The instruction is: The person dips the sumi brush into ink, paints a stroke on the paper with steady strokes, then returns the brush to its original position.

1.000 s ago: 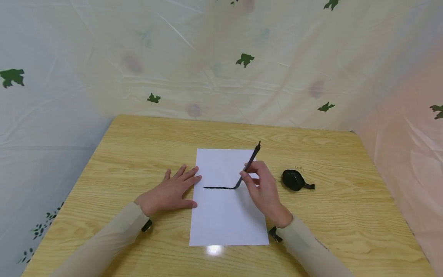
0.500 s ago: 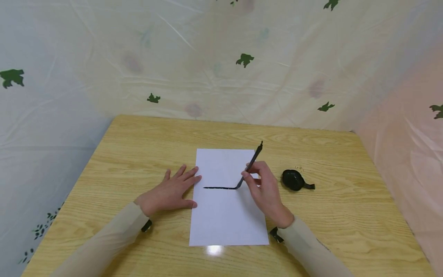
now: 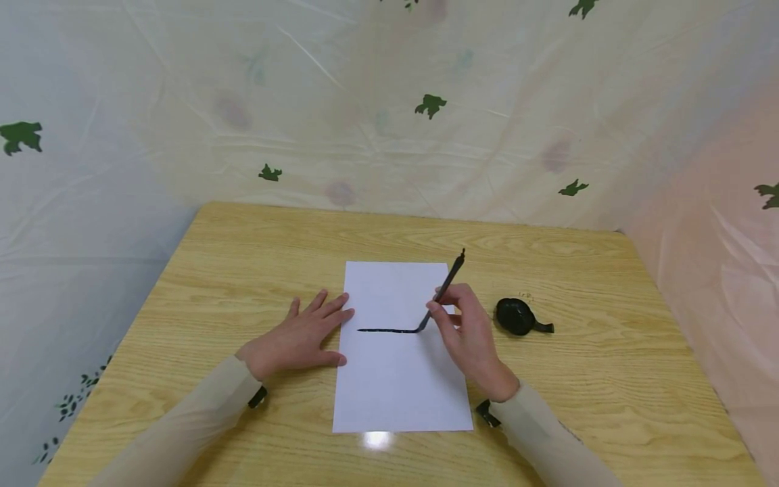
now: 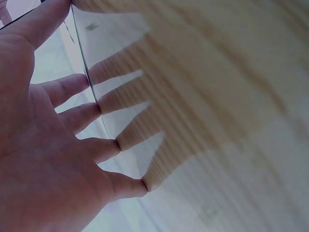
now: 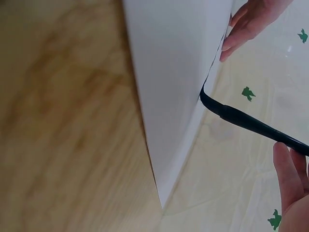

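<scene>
My right hand (image 3: pixel 470 338) pinches a dark writing brush (image 3: pixel 447 281) between thumb and fingers. The brush leans to the upper right, and in the right wrist view its black bristle tip (image 5: pixel 206 99) is bent against the paper. From that tip a thin black ink line (image 3: pixel 386 331) runs left across the white sheet of paper (image 3: pixel 395 392). My left hand (image 3: pixel 298 339) lies flat with fingers spread, its fingertips on the paper's left edge. In the left wrist view, the left fingers (image 4: pixel 79 116) are straight and touch the surface.
To the right of the paper sits a small black dish with a short handle (image 3: pixel 514 316), a few tiny specks on the wood behind it. The wooden table (image 3: pixel 255 250) is bordered by a pale plastic curtain (image 3: pixel 341 122) with green leaf-like shapes.
My right hand and the brush have slid slightly to the right, and the ink line has grown longer that way. The left hand and the paper have stayed put.
</scene>
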{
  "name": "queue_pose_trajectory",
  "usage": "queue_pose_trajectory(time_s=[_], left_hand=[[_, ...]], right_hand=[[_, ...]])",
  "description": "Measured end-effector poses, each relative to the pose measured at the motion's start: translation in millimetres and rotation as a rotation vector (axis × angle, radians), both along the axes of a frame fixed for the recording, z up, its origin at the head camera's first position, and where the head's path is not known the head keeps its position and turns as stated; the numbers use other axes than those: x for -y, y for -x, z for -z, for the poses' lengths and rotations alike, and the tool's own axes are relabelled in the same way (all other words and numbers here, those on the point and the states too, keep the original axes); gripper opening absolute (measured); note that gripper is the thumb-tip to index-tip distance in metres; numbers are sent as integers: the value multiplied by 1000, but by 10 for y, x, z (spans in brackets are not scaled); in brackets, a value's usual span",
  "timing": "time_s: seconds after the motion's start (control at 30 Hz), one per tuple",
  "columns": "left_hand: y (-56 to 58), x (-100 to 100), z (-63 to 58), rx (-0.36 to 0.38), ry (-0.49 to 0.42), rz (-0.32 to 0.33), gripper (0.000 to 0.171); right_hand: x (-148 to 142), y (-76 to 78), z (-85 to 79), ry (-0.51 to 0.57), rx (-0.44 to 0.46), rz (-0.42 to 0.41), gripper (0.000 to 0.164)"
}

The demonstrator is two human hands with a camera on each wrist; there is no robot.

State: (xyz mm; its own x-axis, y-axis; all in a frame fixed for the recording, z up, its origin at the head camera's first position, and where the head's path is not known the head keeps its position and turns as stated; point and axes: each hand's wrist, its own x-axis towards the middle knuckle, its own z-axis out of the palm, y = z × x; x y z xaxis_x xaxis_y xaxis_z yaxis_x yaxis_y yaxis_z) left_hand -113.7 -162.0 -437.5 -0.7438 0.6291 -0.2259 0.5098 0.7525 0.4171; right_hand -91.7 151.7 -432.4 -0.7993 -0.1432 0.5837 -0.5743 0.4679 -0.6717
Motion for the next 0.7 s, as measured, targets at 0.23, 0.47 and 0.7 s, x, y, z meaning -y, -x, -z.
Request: queue_pose_trajectory(time_s=[0.23,0.47,0.7], left_hand=[[4,-4,-1,2,0,0,83],[-3,1,-4,-4,3,6,83],[-3,2,-2,-2,-6,8,83]], right_hand=[[-13,-6,-6,1,1,7,30],[-27,-5,-2,1,-9,16,30],[-42,0,-3,6,-14,16,29]])
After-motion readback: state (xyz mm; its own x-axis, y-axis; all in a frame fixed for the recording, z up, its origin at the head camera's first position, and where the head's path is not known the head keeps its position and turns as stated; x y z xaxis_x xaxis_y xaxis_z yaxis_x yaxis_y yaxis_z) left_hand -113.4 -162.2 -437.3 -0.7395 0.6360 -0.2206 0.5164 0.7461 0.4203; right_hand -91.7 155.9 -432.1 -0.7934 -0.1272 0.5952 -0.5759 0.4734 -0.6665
